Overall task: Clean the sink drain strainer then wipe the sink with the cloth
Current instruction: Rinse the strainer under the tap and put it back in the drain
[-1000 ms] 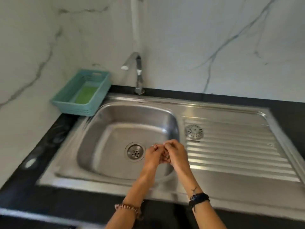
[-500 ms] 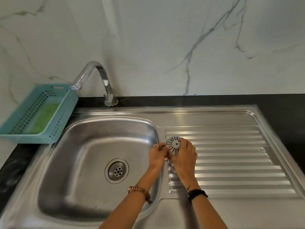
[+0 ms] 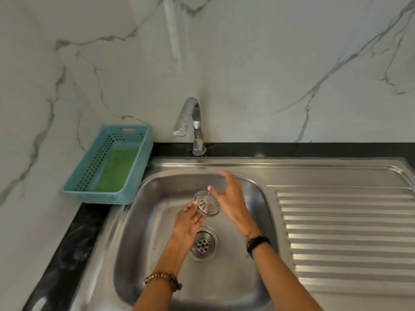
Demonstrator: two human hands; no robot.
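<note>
A round metal drain strainer [image 3: 207, 203] with radial slots is held over the steel sink basin [image 3: 157, 232], above the open drain hole [image 3: 203, 244]. My left hand [image 3: 187, 223] grips the strainer from below at its left edge. My right hand [image 3: 231, 202] hovers just to its right with fingers spread toward the tap, holding nothing. A green cloth [image 3: 115, 168] lies inside a teal plastic basket [image 3: 94, 196] on the counter at the left.
A chrome tap [image 3: 190, 124] stands at the back edge of the sink, spout pointing left; no water shows. A ribbed steel drainboard [image 3: 348, 239] stretches to the right. Black countertop [image 3: 74, 245] borders the sink, with marble walls behind and to the left.
The strainer went from the drainboard to over the basin, now in my left hand. My right hand let go of it and opened. The camera view shifted right and down.
</note>
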